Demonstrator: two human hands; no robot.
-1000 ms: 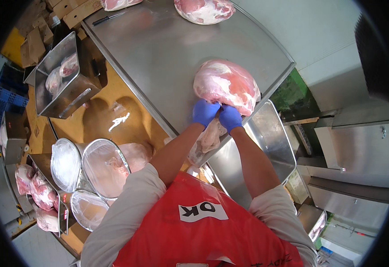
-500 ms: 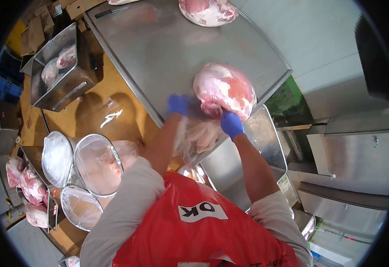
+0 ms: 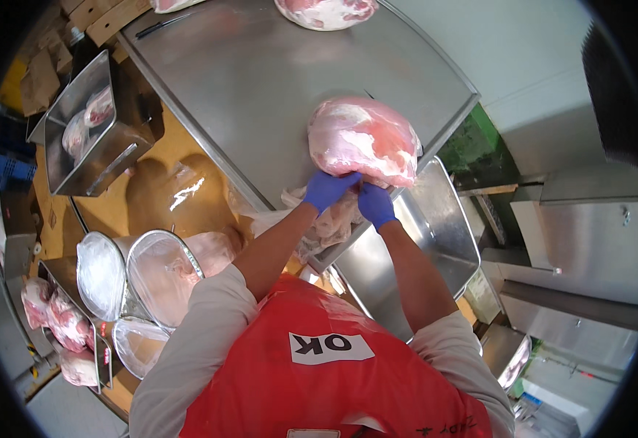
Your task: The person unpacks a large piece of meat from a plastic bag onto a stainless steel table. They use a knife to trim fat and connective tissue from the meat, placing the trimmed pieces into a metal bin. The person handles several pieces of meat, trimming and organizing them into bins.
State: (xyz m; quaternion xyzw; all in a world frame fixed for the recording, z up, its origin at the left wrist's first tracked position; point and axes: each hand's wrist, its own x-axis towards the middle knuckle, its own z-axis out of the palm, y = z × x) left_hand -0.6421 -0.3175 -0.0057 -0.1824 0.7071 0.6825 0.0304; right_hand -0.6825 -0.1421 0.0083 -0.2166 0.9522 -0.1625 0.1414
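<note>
A large, rounded cut of raw meat (image 3: 363, 139), pink with white fat and a glossy surface, rests near the close corner of the steel table. Both my hands wear blue gloves and meet at its near edge. My left hand (image 3: 326, 191) has its fingers closed at the meat's lower left edge. Just beside it, my right hand (image 3: 376, 204) grips the edge with fingers partly hidden under the meat. Crumpled clear plastic film (image 3: 333, 223) hangs over the table's near edge, below my left hand.
On the steel table (image 3: 239, 95) lie another meat cut (image 3: 326, 11) and a dark-handled knife (image 3: 162, 28). A steel bin (image 3: 443, 219) stands below at right. To the left are a tub with meat (image 3: 125, 142), hoops lined with clear plastic (image 3: 162, 270) and a meat-filled container (image 3: 104, 350).
My left hand has moved right, from beside the meat to its near edge next to my right hand. The meat's loose near end is now tucked out of sight.
</note>
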